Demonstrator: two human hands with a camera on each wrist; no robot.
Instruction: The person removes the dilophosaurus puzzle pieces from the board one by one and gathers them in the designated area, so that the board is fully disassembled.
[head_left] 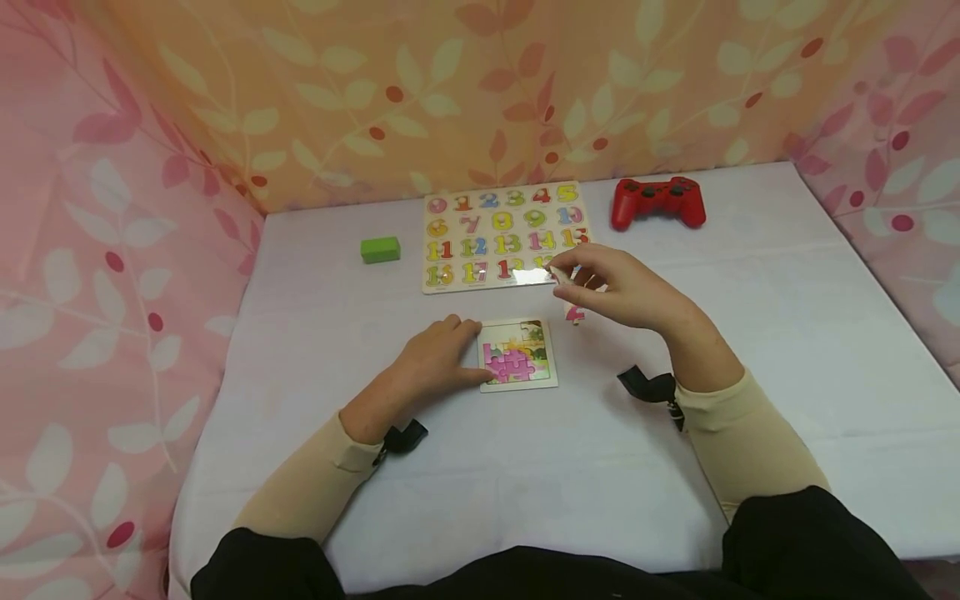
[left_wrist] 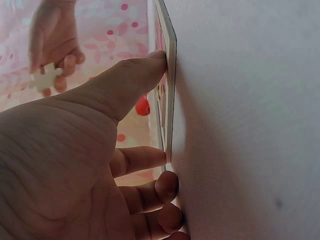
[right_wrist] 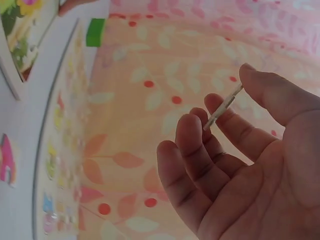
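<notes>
Jigsaw puzzle (head_left: 512,364), white cloth (head_left: 480,467) beneath, leafy orange curtain (head_left: 465,92) behind

Around the small puzzle tray (head_left: 525,386), as the head view shows it, the widest way in lies at 6 o'clock, between the sleeves (head_left: 315,479) over bare bench (head_left: 525,467). The left hand (head_left: 438,358) blocks 9. The right hand (head_left: 622,287) and a loose pink piece (head_left: 574,314) obstruct 2. At 12, a narrow strip precedes the number board (head_left: 485,223).
</notes>
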